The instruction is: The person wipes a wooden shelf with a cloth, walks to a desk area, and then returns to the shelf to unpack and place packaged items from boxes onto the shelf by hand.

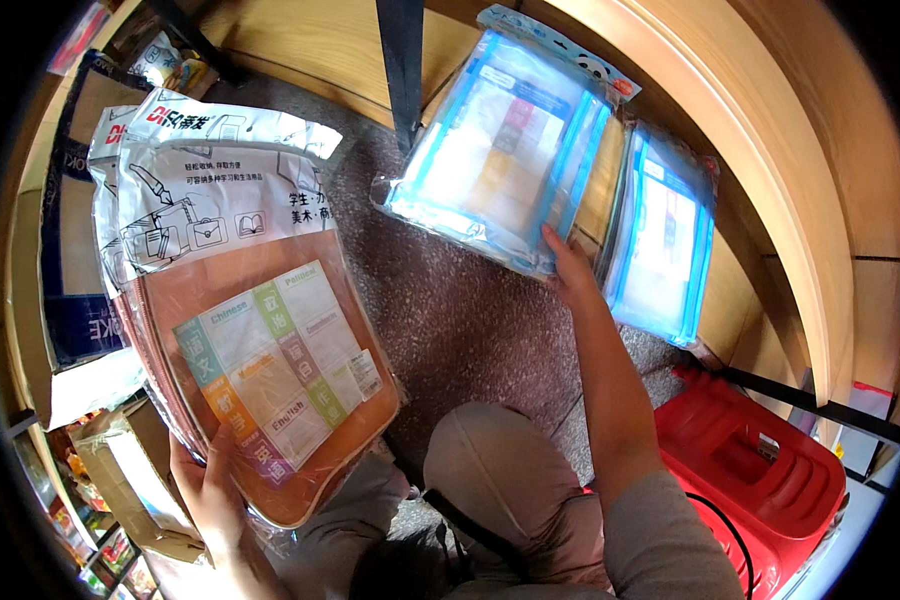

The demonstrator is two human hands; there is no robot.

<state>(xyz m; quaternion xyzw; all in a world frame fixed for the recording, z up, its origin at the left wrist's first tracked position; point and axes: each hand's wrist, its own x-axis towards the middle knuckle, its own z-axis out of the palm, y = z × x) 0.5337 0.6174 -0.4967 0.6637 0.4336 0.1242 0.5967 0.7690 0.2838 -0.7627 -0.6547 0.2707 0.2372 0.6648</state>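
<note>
My left hand (214, 480) grips the lower left edge of brown-orange zip document bags (191, 289) in clear plastic sleeves. At least two are stacked, with white printed headers at the top and a colored subject label on the front one. My right hand (572, 266) holds the lower right edge of a pack of clear, blue-edged document pouches (487, 150), its thumb on the front. That pack has a panda-printed header and hangs tilted above the floor. Just right of it stands a similar blue-edged pack (664, 232), apart from my fingers.
Speckled stone floor (457, 337) lies between the two stacks. A curved wooden shelf unit (780, 150) with a black metal leg (401, 67) bounds the far side. A red plastic stool (750, 457) stands at right. Cardboard boxes (127, 480) and packaged goods line the left.
</note>
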